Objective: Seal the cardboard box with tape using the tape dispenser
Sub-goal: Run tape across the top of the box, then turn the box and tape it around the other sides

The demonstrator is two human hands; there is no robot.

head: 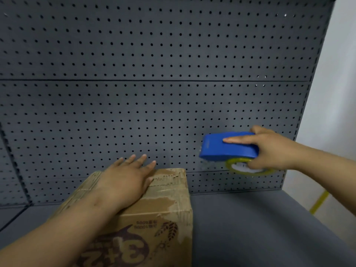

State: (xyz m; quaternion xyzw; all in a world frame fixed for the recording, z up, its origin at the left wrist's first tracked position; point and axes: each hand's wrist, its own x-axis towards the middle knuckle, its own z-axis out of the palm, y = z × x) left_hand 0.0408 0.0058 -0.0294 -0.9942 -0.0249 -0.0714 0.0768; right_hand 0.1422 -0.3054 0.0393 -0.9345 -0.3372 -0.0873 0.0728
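Observation:
A brown cardboard box [165, 207] with torn paper on top and brown print on its front stands on the grey shelf. My left hand [127, 178] lies flat on the box's top, fingers spread toward the far edge. My right hand [269, 149] holds a blue tape dispenser [227, 147] in the air, to the right of the box and above its top. The index finger lies along the dispenser's top. A yellowish tape roll [248, 167] shows under the dispenser. The box's flaps are closed under my left hand.
A dark grey pegboard [154, 74] forms the back wall right behind the box. The grey shelf surface [250, 228] stretches to the right of the box. A white wall [339, 74] and a floor with a yellow line [319, 201] lie past the shelf's right end.

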